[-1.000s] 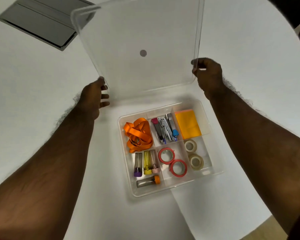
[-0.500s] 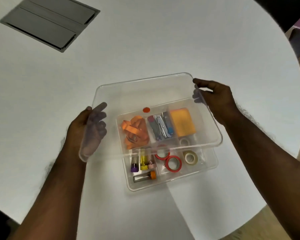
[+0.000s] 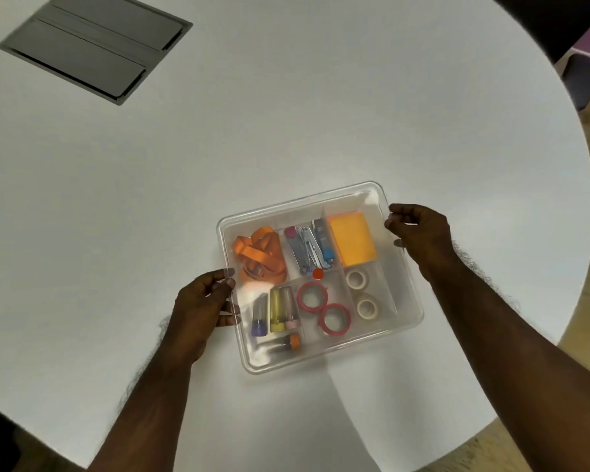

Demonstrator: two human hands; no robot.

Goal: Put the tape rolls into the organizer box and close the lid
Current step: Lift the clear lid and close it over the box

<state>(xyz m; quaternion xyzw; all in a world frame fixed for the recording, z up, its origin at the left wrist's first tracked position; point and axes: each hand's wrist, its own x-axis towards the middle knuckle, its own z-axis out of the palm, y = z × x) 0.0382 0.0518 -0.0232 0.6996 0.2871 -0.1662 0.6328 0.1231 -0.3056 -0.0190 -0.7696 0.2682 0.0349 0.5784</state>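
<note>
The clear organizer box (image 3: 410, 323) sits on the white round table (image 3: 286, 137) with its transparent lid (image 3: 300, 202) lying flat over it. Through the lid I see two red tape rolls (image 3: 323, 308) in a middle compartment and two pale tape rolls (image 3: 361, 294) in the right one. My left hand (image 3: 201, 310) pinches the lid's left edge. My right hand (image 3: 419, 233) grips the lid's right edge near the far corner.
Also inside the box are an orange strap (image 3: 259, 257), nail clippers (image 3: 309, 247), an orange pad (image 3: 353, 240) and small coloured vials (image 3: 275, 311). A grey hatch (image 3: 92, 46) is set into the table at the far left. The table's curved edge runs along the right.
The lid came down from upright above the box, through a tilted hover, to lying flat over the box. Both hands followed it down, still holding its side edges.
</note>
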